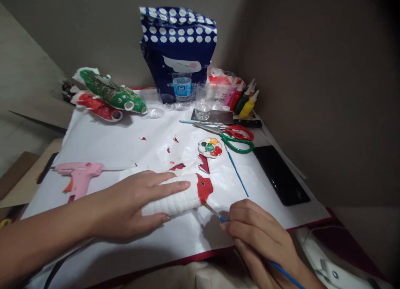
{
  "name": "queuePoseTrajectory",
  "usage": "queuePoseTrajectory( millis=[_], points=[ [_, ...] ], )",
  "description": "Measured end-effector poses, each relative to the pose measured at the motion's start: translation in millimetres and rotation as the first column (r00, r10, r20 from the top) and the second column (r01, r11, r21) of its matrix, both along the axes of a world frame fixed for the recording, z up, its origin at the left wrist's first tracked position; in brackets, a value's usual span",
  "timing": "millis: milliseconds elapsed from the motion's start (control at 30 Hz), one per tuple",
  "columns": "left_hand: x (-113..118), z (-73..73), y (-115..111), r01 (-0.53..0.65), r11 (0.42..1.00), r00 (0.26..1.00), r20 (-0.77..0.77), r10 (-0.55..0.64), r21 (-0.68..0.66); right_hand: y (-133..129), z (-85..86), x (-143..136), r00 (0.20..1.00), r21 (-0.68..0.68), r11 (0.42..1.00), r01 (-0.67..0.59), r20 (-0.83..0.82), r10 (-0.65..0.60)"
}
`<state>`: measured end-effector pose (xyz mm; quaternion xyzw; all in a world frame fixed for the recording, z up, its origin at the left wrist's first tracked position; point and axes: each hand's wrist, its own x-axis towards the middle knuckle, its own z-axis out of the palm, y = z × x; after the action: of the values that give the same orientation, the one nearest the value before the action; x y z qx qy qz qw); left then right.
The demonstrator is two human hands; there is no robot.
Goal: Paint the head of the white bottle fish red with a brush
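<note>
A white, ribbed, fish-shaped craft piece (178,200) lies on the white table cover, its right end painted red with a small dark eye. My left hand (146,199) is wrapped around its left part, fingers over the top and thumb along the near side. Pinched in my right hand (262,230) is a blue-handled paintbrush (215,212), whose tip touches the lower edge of the red paint. Beyond the piece sits a flower-shaped paint palette (210,148) with green, orange and red paint. Dark red scraps (204,163) lie beside it.
A pink glue gun (78,174) lies at left, behind my forearm. Green and red painted fish (109,93) stand at the back left. Scissors (237,141), another brush (236,172) and a black phone-like slab (281,175) are at right. Cups, paint bottles (249,105) and a blue bag (181,43) line the back.
</note>
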<state>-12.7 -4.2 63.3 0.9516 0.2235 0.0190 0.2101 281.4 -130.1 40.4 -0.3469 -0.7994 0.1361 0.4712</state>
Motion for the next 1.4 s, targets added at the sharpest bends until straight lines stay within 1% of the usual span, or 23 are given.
queuePoseTrajectory(
  millis=[100, 167, 267, 400, 500, 600, 767, 867, 1067, 1233, 1333, 1400],
  points=[
    [-0.1, -1.4, 0.5, 0.001, 1.000, 1.000, 0.008, -0.001, 0.006, -1.5, -0.6, 2.2, 0.999, -0.037, 0.999, 0.035, -0.019, -0.036],
    [-0.2, -1.6, 0.1, -0.001, 1.000, 1.000, 0.015, 0.000, 0.006, -1.3, -1.5, 3.5, 0.998, -0.029, 0.999, 0.044, -0.036, -0.045],
    [-0.6, -0.9, -1.3, -0.006, 1.000, 1.000, 0.014, 0.006, 0.001, -0.2, -3.2, 4.6, 0.998, -0.033, 0.999, 0.027, -0.059, -0.029],
    [-1.1, -1.5, -1.8, -0.018, 1.000, 1.000, 0.016, 0.018, 0.006, 0.6, -4.5, 4.9, 0.995, -0.065, 0.997, 0.041, -0.088, -0.047],
    [-1.0, -2.6, -0.8, -0.013, 1.000, 1.000, 0.024, 0.013, 0.006, 1.1, -4.9, 5.0, 0.995, -0.051, 0.998, 0.033, -0.093, -0.038],
    [-0.4, -2.2, -0.5, -0.004, 1.000, 1.000, 0.029, 0.003, 0.016, 0.6, -5.3, 5.4, 0.996, -0.072, 0.997, 0.024, -0.087, -0.031],
    [1.3, -0.5, -1.5, -0.019, 1.000, 1.000, 0.024, 0.019, 0.009, -0.9, -4.8, 4.9, 0.997, -0.029, 0.999, 0.032, -0.067, -0.034],
    [1.3, -1.4, -1.3, -0.014, 1.000, 0.999, 0.030, 0.014, -0.003, -0.2, -3.5, 3.7, 0.998, -0.039, 0.999, 0.015, -0.063, -0.017],
    [-2.6, -4.4, -1.3, -0.023, 1.000, 1.000, 0.020, 0.023, 0.008, 2.6, -3.5, 3.7, 0.990, -0.025, 0.994, 0.107, -0.088, -0.108],
    [-1.9, -3.3, -1.8, -0.026, 1.000, 1.000, 0.010, 0.026, 0.016, 1.5, -5.8, 6.1, 0.991, -0.059, 0.993, 0.107, -0.071, -0.111],
    [-0.9, -2.0, -1.7, -0.022, 1.000, 1.000, 0.014, 0.022, 0.019, 2.0, -7.4, 6.0, 0.988, -0.025, 0.992, 0.125, -0.088, -0.127],
    [-0.4, -1.4, -1.4, -0.014, 1.000, 1.000, 0.006, 0.014, 0.016, 3.0, -8.6, 5.4, 0.990, -0.023, 0.993, 0.114, -0.086, -0.115]
  ],
)
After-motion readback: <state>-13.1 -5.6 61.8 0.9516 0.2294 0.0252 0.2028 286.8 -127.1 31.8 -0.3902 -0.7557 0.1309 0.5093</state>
